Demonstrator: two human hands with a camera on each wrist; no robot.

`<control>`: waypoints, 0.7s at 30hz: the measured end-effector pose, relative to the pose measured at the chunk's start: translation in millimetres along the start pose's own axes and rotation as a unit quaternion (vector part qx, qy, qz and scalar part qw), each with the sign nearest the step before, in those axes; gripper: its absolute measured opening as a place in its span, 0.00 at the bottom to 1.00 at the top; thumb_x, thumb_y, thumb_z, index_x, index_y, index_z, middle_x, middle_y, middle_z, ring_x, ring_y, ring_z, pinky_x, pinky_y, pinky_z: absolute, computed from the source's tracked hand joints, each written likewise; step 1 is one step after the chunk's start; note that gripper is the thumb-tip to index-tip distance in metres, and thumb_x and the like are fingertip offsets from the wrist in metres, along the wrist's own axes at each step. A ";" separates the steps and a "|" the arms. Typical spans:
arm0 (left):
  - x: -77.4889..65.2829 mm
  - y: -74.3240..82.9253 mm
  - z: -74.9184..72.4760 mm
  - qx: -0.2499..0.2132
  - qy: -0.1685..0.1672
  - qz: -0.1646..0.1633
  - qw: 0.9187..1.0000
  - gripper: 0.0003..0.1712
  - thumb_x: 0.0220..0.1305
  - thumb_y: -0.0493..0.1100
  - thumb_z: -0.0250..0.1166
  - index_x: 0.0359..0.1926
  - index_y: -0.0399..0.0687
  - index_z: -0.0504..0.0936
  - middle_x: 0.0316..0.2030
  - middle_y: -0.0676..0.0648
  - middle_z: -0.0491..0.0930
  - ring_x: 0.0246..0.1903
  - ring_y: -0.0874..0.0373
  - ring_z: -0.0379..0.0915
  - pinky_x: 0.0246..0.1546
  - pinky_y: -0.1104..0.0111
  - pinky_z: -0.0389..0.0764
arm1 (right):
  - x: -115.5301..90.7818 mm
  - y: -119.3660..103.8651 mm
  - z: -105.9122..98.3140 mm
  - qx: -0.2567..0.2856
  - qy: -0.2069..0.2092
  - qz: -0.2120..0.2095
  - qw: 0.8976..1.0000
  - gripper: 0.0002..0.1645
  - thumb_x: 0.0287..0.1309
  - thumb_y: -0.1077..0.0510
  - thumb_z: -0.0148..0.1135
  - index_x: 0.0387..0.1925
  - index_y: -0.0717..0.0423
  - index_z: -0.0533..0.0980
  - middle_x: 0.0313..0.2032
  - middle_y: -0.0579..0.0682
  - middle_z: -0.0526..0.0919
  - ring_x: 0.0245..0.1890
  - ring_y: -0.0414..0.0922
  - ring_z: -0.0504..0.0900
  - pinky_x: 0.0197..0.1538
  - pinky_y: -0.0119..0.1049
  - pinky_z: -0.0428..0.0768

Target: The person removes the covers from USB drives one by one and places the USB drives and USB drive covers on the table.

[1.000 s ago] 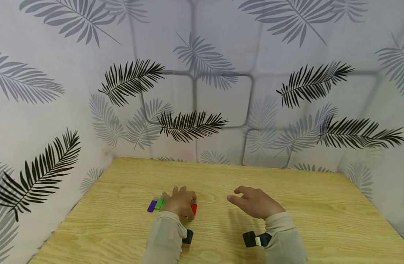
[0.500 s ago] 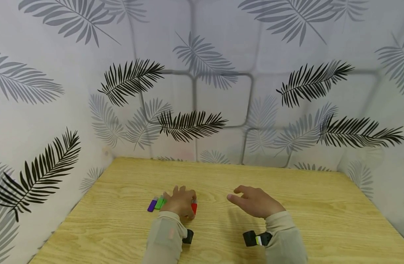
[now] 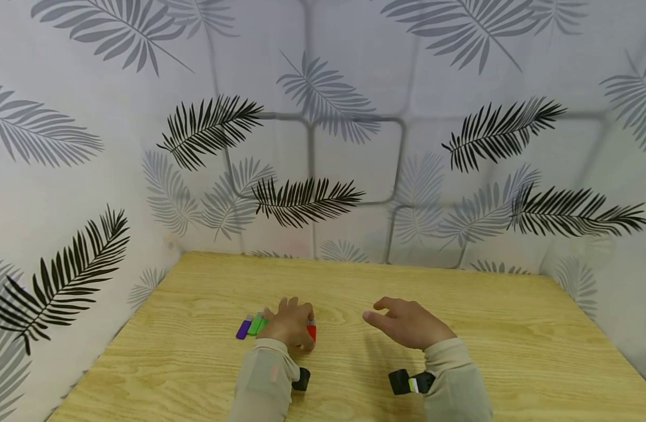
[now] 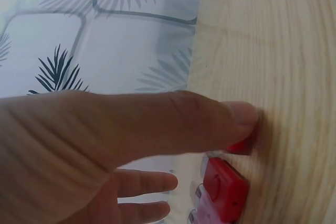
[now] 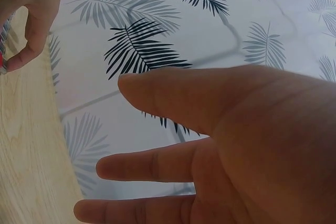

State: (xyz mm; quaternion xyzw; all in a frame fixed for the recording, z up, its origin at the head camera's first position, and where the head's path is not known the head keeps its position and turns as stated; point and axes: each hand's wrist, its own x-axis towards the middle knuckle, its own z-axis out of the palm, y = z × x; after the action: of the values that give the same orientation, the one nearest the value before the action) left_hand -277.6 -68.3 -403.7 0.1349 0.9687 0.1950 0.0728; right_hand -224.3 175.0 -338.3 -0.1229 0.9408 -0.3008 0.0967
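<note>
My left hand pinches a small flat red stick with a silvery end between thumb and index finger, on the table. The thumb lies at its near end and covers most of it in the left wrist view. A second red stick and a pink stick lie beside it, under the palm and hidden in the head view. Left of the hand lie a purple stick and a green stick. My right hand hovers to the right, fingers relaxed, holding nothing.
The wood-grain table ends at a pale curtain printed with leaves, which hangs behind it and along both sides. Dark wrist cameras are strapped under the left wrist and the right wrist.
My left hand and the red stick have shifted very slightly to the right, and a little more green shows beside the hand. The right hand has stayed in place.
</note>
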 end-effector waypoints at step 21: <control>-14.2 16.1 -21.8 -0.013 0.027 0.042 0.999 0.21 0.46 0.40 0.78 0.40 0.48 0.77 0.67 0.32 0.58 0.70 0.30 0.42 0.65 0.36 0.42 | 1.0 -3.2 1.7 0.024 0.005 0.004 1.000 0.34 0.64 0.35 0.53 0.58 0.56 0.73 0.48 0.53 0.82 0.45 0.50 0.82 0.47 0.51 0.78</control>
State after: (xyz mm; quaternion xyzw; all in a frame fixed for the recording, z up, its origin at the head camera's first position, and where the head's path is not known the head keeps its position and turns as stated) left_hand -264.5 -66.0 -376.1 0.1689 0.9612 0.2144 0.0398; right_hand -224.2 171.3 -337.8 -0.1149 0.9344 -0.3233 0.0958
